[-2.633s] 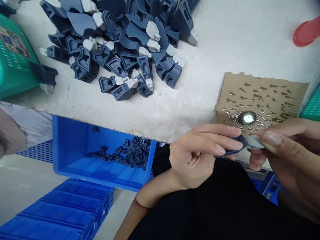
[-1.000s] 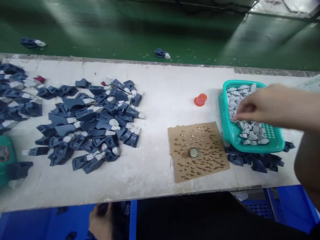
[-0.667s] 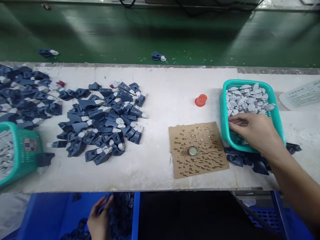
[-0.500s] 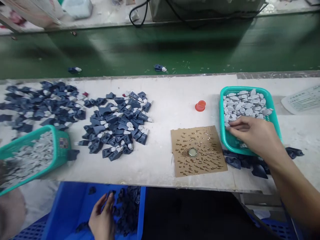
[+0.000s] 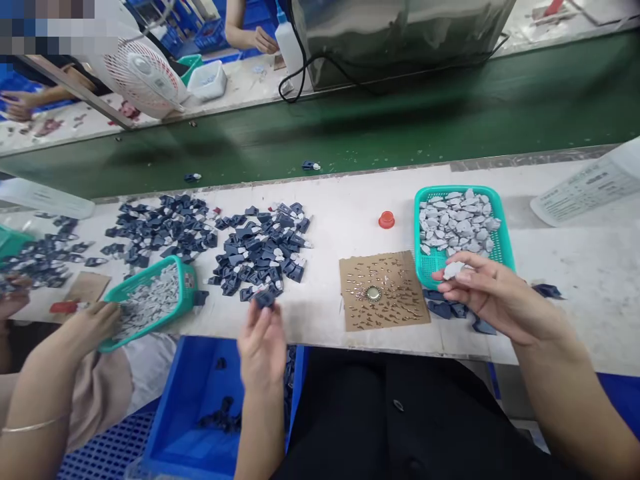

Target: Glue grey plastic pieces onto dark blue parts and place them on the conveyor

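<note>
Nearest, below the tabletop (image 5: pixel 330 320) edge, a blue bin (image 5: pixel 200 393) holds a few dark parts. Above its right rim the left hand (image 5: pixel 263 343) rises with its fingers closed around a dark blue plastic part (image 5: pixel 264 298), held up at the tabletop's near edge. Well to the right, the right hand (image 5: pixel 493 297) pinches a small grey insert (image 5: pixel 454 269) between thumb and fingertips, just over the near rim of the teal basket (image 5: pixel 503 230) of grey inserts. The two pieces lie apart, the insert to the right of the blue part, with the cardboard square (image 5: pixel 383 290) and its bottle cap (image 5: pixel 373 293) between them. A few dark parts (image 5: pixel 445 310) lie under the right hand. Farther left sits a heap of blue parts (image 5: pixel 265 247); an orange cap (image 5: pixel 386 219) stands beyond the cardboard. At far left a co-worker's hand (image 5: pixel 87 323) holds a second teal basket (image 5: pixel 150 303).
</note>
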`<control>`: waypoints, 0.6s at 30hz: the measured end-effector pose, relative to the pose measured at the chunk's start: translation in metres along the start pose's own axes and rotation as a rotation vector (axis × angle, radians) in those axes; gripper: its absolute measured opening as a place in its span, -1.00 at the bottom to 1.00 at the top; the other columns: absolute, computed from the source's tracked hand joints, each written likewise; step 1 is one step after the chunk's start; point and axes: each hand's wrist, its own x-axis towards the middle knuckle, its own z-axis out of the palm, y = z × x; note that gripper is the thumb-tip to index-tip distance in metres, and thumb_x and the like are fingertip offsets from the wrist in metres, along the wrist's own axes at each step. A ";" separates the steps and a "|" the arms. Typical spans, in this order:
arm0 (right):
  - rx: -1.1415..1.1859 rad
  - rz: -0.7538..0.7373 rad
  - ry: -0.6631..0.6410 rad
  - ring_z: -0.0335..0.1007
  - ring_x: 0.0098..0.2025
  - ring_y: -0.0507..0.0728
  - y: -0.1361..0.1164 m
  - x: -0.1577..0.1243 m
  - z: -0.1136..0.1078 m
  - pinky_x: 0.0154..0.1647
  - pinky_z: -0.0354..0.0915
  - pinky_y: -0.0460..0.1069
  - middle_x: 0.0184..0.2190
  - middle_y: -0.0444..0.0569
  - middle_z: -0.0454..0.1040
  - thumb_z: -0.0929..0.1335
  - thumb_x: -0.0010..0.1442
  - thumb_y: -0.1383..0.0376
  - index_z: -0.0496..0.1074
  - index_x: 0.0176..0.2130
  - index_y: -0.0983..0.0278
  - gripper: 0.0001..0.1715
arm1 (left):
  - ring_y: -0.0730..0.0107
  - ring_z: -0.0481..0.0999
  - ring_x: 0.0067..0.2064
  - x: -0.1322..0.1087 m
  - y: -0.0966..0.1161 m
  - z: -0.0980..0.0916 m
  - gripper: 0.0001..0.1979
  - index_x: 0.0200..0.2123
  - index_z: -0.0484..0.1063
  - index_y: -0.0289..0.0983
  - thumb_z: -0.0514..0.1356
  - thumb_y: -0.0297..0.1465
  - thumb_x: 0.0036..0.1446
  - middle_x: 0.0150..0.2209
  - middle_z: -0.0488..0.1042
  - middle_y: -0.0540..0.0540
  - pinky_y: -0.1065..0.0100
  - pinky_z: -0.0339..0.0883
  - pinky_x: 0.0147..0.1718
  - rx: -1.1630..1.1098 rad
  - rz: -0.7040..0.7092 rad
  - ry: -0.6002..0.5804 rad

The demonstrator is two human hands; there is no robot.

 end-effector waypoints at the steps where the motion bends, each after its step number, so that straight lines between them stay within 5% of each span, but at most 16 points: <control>1: 0.042 0.017 -0.017 0.60 -0.24 0.08 0.002 -0.005 0.004 -0.19 0.57 -0.14 -0.19 -0.07 0.62 0.65 -0.01 0.04 0.55 -0.21 0.16 -0.55 | 0.47 0.52 0.00 -0.003 -0.006 0.012 -0.59 -0.10 0.53 -0.25 0.45 -0.40 -0.08 -0.02 0.56 -0.07 0.51 0.42 0.09 -0.040 -0.083 -0.105; 6: 0.172 0.069 -0.049 0.60 -0.28 0.06 0.017 -0.027 0.025 -0.27 0.55 -0.17 -0.26 -0.13 0.63 0.65 0.00 0.09 0.50 -0.26 0.14 -0.59 | 0.46 0.55 -0.18 -0.016 -0.032 0.055 -0.61 -0.18 0.54 -0.32 0.48 -0.42 -0.13 -0.16 0.56 -0.16 0.47 0.49 -0.13 -0.151 -0.479 -0.628; 10: 0.223 0.065 -0.083 0.58 -0.36 0.09 0.034 -0.033 0.042 -0.40 0.54 -0.15 -0.33 -0.13 0.61 0.64 -0.01 0.06 0.52 -0.21 0.07 -0.58 | 0.40 0.58 -0.26 -0.027 -0.045 0.066 -0.42 -0.12 0.56 -0.28 0.57 -0.42 -0.30 -0.25 0.57 -0.11 0.41 0.46 -0.24 -0.134 -0.637 -0.925; 14: 0.166 0.100 -0.014 0.46 -0.50 0.15 0.062 -0.025 0.051 -0.61 0.45 -0.09 -0.44 -0.06 0.53 0.60 -0.02 -0.03 0.54 -0.20 -0.02 -0.59 | 0.36 0.59 -0.31 -0.031 -0.054 0.056 -0.34 -0.10 0.57 -0.27 0.61 -0.35 -0.37 -0.30 0.57 -0.11 0.34 0.46 -0.25 -0.048 -0.625 -1.036; 18: -0.068 -0.053 0.095 0.49 -0.45 0.24 0.096 -0.012 0.050 -0.53 0.51 0.06 -0.43 -0.01 0.52 0.49 0.10 -0.15 0.56 -0.18 -0.08 -0.65 | 0.37 0.58 -0.30 -0.027 -0.055 0.037 -0.37 -0.06 0.52 -0.23 0.60 -0.30 -0.25 -0.31 0.54 -0.06 0.35 0.45 -0.26 -0.021 -0.470 -0.966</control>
